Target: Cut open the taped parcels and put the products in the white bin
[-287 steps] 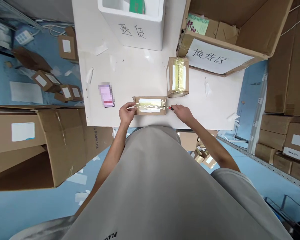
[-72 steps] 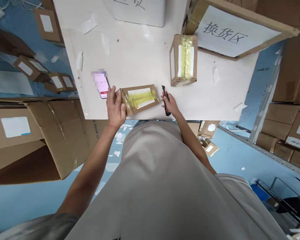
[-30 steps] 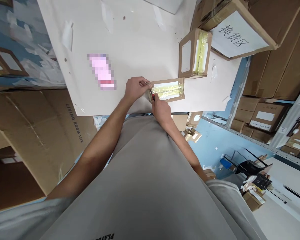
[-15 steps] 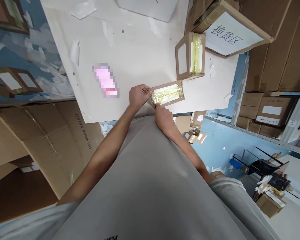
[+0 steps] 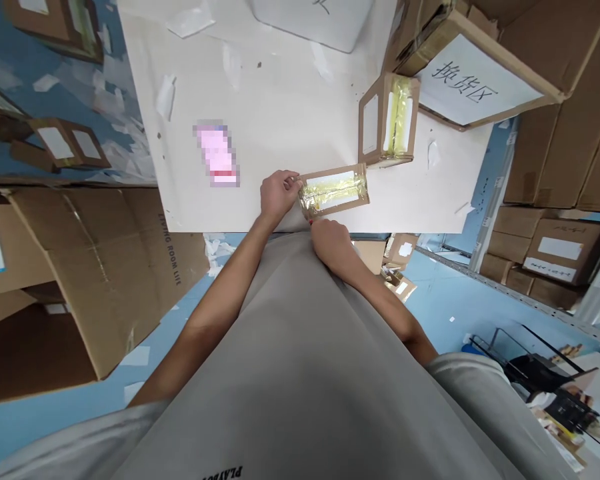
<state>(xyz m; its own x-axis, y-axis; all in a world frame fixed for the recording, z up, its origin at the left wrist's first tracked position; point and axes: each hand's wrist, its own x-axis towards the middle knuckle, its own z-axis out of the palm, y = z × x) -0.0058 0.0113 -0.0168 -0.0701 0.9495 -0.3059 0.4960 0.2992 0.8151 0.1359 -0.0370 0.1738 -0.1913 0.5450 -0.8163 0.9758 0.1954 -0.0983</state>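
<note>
A small flat cardboard box [image 5: 336, 191] sealed with yellowish tape lies at the near edge of the white table [image 5: 280, 113]. My left hand [image 5: 277, 193] grips its left end, fingers curled round the edge. My right hand [image 5: 331, 241] is closed on a red-and-black utility knife [image 5: 310, 220], of which only a sliver shows at the box's near left corner. A second taped box [image 5: 389, 120] stands upright farther back on the table.
A phone [image 5: 217, 155] with a pink screen lies to the left of my hands. A large carton with a paper sign [image 5: 473, 83] and a white foam box [image 5: 325, 20] stand at the back. Cartons [image 5: 80, 267] crowd the floor at left, shelves of boxes [image 5: 550, 247] at right.
My right hand, holding the knife, has pulled back from the box's left end toward my body. The left hand keeps its hold on the box. The camera has swung slightly.
</note>
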